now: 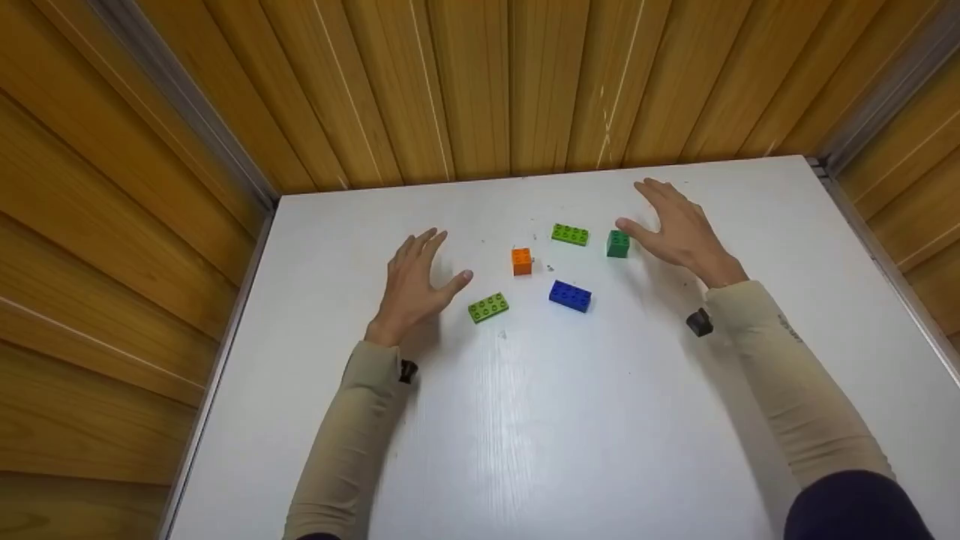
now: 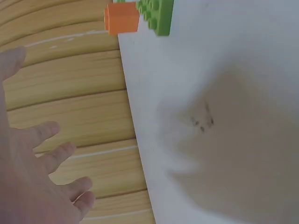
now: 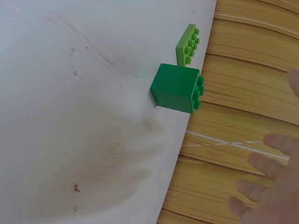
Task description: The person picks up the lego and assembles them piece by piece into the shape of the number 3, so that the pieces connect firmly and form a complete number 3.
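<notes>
Both hands hover over a white table with fingers spread and nothing held. The left hand is left of a flat light green brick, its thumb nearest that brick. The right hand is beside a tall dark green brick; in the right wrist view the dark green brick stands apart from the fingers. Between the hands are an orange brick, a blue brick and a second flat light green brick. In the left wrist view, the orange brick appears at the top.
The white table ends at a ribbed wooden wall at the back, with another wooden wall on the left. Small dark marks dot the tabletop. A dark wrist device shows by the right sleeve.
</notes>
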Motion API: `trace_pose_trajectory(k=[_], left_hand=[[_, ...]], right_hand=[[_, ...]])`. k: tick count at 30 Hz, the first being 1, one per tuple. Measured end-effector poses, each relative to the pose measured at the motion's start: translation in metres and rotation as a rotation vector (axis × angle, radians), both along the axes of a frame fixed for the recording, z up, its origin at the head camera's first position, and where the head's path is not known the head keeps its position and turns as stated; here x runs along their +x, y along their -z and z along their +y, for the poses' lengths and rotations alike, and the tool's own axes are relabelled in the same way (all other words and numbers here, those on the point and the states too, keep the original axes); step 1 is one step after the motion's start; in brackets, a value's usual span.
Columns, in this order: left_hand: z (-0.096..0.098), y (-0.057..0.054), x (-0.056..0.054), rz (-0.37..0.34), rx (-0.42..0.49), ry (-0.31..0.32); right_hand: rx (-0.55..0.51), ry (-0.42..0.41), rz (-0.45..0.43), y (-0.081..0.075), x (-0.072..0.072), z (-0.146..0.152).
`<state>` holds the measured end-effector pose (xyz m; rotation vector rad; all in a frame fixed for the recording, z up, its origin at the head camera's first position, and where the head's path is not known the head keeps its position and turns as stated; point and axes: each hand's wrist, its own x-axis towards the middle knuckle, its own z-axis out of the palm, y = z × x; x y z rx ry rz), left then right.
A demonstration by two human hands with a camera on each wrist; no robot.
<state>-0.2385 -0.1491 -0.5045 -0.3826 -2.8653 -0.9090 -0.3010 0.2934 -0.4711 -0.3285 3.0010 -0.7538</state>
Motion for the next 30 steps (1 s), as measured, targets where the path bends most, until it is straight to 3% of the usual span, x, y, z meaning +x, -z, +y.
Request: trace_pose_trajectory(k=[12, 20, 30], left_hand=[[0.009, 0.021, 0.023, -0.135, -0.013, 0.109], [0.014, 0.028, 0.020, -0.171, -0.025, 0.155], [0.023, 0.037, 0.021, -0.204, -0.060, 0.139]], right_hand=[[-0.100, -0.025, -0.095, 0.018, 0.001, -0.003], [-0.140, -0.016, -0.134, 0.025, -0.002, -0.003], [-0.172, -0.008, -0.179, 0.036, -0.005, -0.001]])
